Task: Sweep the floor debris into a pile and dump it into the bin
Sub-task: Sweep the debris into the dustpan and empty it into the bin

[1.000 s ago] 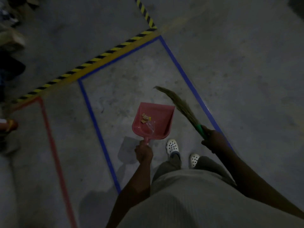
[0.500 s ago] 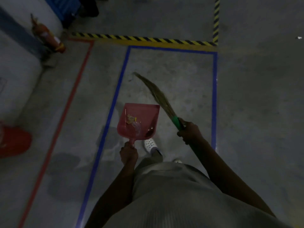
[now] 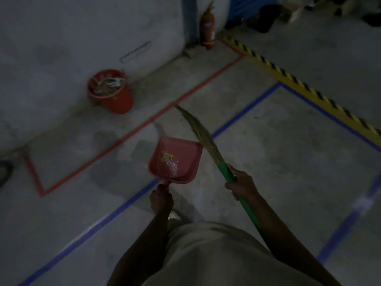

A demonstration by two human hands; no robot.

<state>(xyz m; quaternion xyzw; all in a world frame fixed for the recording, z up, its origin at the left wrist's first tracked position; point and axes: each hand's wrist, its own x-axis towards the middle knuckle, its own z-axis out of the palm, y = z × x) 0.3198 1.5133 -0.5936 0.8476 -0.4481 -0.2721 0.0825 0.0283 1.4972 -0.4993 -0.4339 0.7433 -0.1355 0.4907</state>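
garment: loose pale beige top (image 3: 216, 256) | forearms (image 3: 147, 242): bare | footwear: white perforated clog (image 3: 174, 215)

A red fire extinguisher (image 3: 208, 27) stands upright against the pale wall (image 3: 61, 34) at its corner. On the grey concrete floor (image 3: 288, 162) run red tape (image 3: 185, 87), blue tape (image 3: 243, 112) and yellow-black hazard tape (image 3: 299, 85). Cardboard (image 3: 294, 11) lies at the top right, blurred.
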